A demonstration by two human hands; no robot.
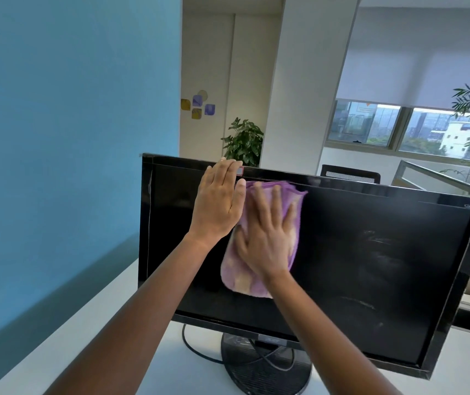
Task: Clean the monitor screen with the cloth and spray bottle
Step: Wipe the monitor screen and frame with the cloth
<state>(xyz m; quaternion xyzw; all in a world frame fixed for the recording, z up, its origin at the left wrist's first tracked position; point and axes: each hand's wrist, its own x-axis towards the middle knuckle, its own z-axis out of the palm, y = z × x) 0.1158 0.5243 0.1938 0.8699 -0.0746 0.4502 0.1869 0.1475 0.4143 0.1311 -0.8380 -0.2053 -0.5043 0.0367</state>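
Monitor screen (370, 252): black, unlit, upright on a round stand (256, 369) on a white tabletop (99, 323); faint smears toward 3 o'clock of the panel.
Cloth (239, 276): purple, flat against the glass, toward 11 o'clock of screen centre.
Right hand (268, 240): grip wide, fingers spread straight, palm pressing the cloth.
Left hand (219, 203): grip wide, fingers straight and together, laid on the screen at 10 o'clock of the cloth, fingertips at the top bezel.
Black cable (191, 347): on the tabletop, 9 o'clock of the stand.
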